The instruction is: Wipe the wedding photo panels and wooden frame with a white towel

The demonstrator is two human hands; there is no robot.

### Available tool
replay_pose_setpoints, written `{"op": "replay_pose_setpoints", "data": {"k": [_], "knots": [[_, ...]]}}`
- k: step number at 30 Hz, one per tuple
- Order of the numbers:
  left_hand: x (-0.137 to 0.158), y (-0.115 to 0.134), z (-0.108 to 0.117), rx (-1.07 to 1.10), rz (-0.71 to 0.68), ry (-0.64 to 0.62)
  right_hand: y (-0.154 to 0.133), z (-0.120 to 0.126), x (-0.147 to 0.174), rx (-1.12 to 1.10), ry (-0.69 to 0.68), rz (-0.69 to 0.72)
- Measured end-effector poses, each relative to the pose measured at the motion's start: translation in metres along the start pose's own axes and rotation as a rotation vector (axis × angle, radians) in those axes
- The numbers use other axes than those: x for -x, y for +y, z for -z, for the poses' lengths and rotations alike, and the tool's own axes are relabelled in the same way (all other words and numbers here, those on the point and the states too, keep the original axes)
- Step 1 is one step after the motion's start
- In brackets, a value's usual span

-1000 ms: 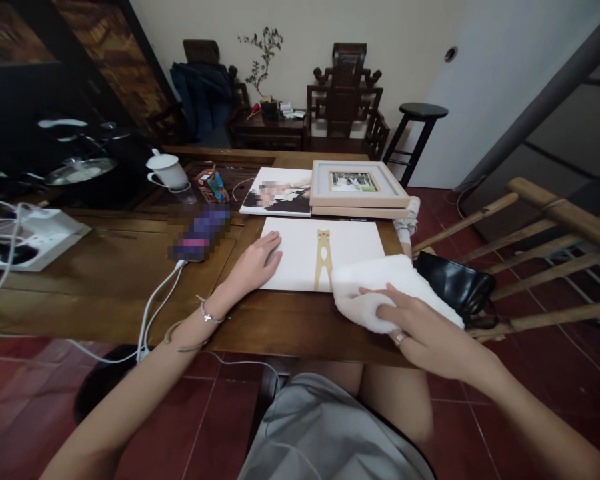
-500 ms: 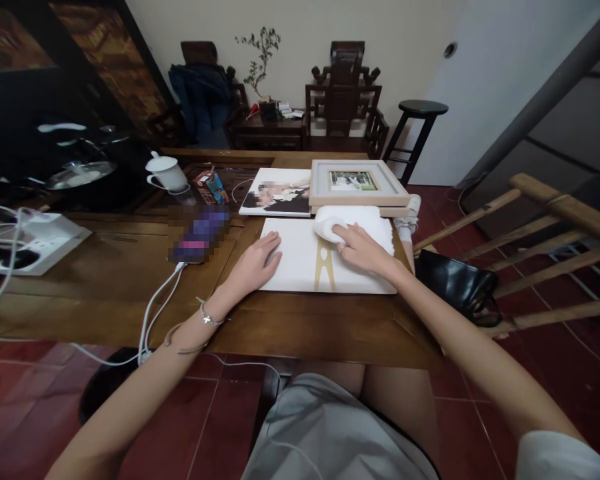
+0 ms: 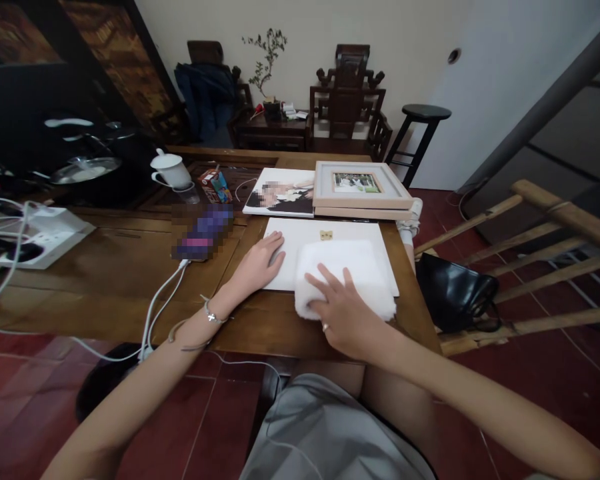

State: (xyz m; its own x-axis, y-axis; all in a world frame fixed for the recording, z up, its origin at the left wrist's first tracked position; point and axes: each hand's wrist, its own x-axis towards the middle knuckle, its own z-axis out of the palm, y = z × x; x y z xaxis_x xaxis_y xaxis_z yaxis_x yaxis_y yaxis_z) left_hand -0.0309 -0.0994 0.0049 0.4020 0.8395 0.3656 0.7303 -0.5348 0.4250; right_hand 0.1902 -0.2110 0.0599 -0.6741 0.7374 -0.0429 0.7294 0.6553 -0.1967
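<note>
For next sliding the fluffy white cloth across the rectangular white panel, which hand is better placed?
Probably the right hand: it rests spread on the fluffy white cloth, which covers part of the rectangular white panel. The left hand lies on the panel's left side, apart from the cloth.

Mid-frame, your left hand (image 3: pixel 260 265) lies on the left edge of the board (image 3: pixel 297 232), your right hand (image 3: pixel 349 315) on the cloth (image 3: pixel 363 263) over its lower right; behind the board, a photo panel (image 3: pixel 293 180) lies left of a framed picture (image 3: pixel 357 183).
</note>
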Motion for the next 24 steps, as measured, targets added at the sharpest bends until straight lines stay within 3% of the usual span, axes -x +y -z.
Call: {"op": "replay_pose_setpoints", "data": {"k": [6,17,20,24], "knots": [[0.0,0.0,0.0,0.001,-0.004,0.008,-0.009,0.014,0.016,-0.044,-0.071,0.088],[0.001,-0.001,-0.003,0.046,0.101,-0.017,0.065,0.023,-0.067,-0.07,0.048,0.013],[0.001,-0.002,-0.003,0.049,0.126,-0.044,0.07,0.021,-0.08,-0.045,0.095,-0.016],[0.001,-0.004,-0.003,0.048,0.103,-0.028,0.054,0.012,-0.075,-0.01,0.083,-0.055]]}}
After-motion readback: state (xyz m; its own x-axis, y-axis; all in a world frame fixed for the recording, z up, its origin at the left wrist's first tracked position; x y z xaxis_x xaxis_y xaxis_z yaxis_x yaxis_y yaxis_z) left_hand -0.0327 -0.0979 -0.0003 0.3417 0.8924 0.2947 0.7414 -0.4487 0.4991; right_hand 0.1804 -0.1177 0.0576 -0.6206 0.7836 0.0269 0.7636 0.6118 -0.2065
